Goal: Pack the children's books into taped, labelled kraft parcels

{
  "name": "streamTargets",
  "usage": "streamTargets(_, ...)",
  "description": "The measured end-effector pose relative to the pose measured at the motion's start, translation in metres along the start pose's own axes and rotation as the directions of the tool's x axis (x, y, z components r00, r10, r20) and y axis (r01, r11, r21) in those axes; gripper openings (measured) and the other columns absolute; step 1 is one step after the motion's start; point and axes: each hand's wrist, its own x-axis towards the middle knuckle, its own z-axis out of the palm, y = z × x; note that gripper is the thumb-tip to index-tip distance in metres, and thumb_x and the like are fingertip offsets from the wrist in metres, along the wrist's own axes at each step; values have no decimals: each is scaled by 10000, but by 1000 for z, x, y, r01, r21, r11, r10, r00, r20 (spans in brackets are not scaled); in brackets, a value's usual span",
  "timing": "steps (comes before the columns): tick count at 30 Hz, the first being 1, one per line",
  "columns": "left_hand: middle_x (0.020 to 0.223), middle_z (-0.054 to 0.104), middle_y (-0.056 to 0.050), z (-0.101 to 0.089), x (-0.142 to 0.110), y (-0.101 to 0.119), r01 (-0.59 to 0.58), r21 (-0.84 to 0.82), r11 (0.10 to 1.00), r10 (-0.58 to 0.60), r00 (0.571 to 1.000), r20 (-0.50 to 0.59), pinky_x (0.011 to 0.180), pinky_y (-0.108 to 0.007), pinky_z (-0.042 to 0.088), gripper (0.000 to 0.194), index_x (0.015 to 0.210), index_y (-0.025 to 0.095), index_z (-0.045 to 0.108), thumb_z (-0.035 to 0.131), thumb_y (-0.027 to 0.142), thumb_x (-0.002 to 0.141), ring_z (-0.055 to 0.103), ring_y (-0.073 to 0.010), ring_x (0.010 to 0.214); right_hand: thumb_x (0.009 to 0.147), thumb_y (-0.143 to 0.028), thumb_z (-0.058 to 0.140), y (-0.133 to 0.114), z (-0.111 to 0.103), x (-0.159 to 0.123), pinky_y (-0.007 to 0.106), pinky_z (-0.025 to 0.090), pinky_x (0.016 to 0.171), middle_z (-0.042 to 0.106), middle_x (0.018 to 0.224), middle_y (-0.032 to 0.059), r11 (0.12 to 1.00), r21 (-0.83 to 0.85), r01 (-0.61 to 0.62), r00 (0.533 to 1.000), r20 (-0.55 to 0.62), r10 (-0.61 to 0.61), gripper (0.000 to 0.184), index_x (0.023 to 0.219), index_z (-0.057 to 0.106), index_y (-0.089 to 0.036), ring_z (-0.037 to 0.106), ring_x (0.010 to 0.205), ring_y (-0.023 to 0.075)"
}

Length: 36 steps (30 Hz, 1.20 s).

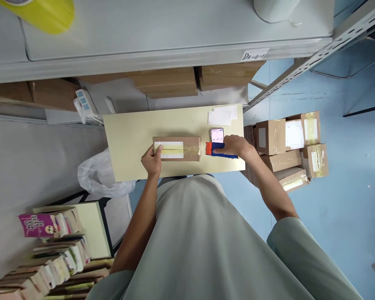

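A long brown cardboard box [192,149] lies on the cream tabletop [133,137], a white label [172,155] and yellowish clear tape on its top. My left hand [151,161] grips the box's left end, thumb on top near the label, the other fingers at its side. To the right of the box, my right hand [235,146] is closed around a blue tool with an orange end [209,148]; its exact kind does not show. The orange end points at the box, a small gap away. Just beyond that tool lies a phone [217,135] with a lit screen showing digits.
White paper slips [219,117] lie at the table's back right. A grey shelf [175,29] spans above the far side, with cartons [167,81] underneath. Taped boxes [270,136] are stacked on the floor at right. A plastic bag [100,175] and books [59,258] are at left.
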Motion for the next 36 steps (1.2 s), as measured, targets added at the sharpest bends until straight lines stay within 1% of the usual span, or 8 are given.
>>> streamTargets(7, 646, 536, 16, -2, -1, 3, -84, 57, 995, 86, 996, -31, 652, -238, 402, 393, 821, 187, 719, 646, 555, 938, 516, -167, 721, 1008, -630, 674, -19, 15, 9, 371, 535, 934, 773, 1223, 243, 998, -61, -33, 998, -56, 30, 597, 1315, 722, -122, 737, 1187, 368)
streamTargets(15, 639, 538, 22, -2, -1, 3, -82, 36, 996, 82, 996, -20, 640, -230, 380, 372, 794, 193, 682, 651, 531, 946, 513, -157, 705, 1042, -480, 637, -52, 38, 7, 363, 554, 838, 790, 1183, 245, 993, -109, -51, 981, -191, 30, 411, 1192, 782, -125, 767, 1100, 356)
streamTargets(21, 621, 488, 30, -3, -1, -1, -102, 20, 995, 102, 995, -16, 642, -250, 332, 384, 739, 199, 639, 656, 522, 946, 474, -146, 657, 1027, -180, 601, -78, 77, 16, 346, 541, 778, 803, 1092, 243, 987, -86, -139, 956, -273, 111, 212, 1103, 785, -108, 790, 1032, 325)
streamTargets(23, 630, 502, 25, -4, -1, -3, -118, 26, 993, 118, 993, -10, 644, -258, 318, 397, 734, 200, 628, 645, 525, 960, 464, -147, 655, 1088, -317, 565, -79, 89, 16, 333, 542, 759, 794, 1089, 251, 966, 34, -255, 917, -308, 253, 294, 1162, 753, -103, 796, 1006, 317)
streamTargets(26, 659, 550, 5, -6, -2, -5, -132, 59, 989, 131, 991, 24, 658, -264, 319, 392, 743, 205, 617, 623, 510, 989, 488, -162, 677, 1117, -555, 484, -74, 104, 12, 339, 545, 755, 779, 1094, 278, 860, 345, -375, 771, -399, 496, 531, 1250, 680, -80, 787, 1035, 347)
streamTargets(29, 735, 655, -39, -9, 0, -6, -153, 91, 984, 146, 986, 74, 682, -270, 348, 356, 779, 211, 637, 616, 490, 998, 579, -198, 732, 1105, -645, 458, -73, 115, 11, 347, 531, 742, 780, 1081, 268, 749, 622, -227, 671, -457, 583, 580, 1187, 642, -101, 775, 1007, 360)
streamTargets(32, 768, 711, -72, -15, 4, -9, -178, 135, 975, 160, 978, 134, 688, -283, 376, 380, 752, 219, 637, 626, 516, 989, 641, -234, 766, 1089, -663, 487, -84, 124, 17, 341, 511, 719, 787, 1033, 223, 704, 711, -11, 667, -519, 535, 503, 1024, 615, -181, 760, 929, 338)
streamTargets(36, 860, 781, -89, -35, 11, -24, -205, 71, 976, 187, 961, 205, 734, -291, 466, 343, 804, 217, 688, 606, 486, 1000, 715, -265, 866, 1034, -721, 529, -110, 135, 27, 344, 490, 683, 771, 949, 187, 673, 733, 102, 621, -576, 532, 497, 903, 544, -242, 735, 857, 326)
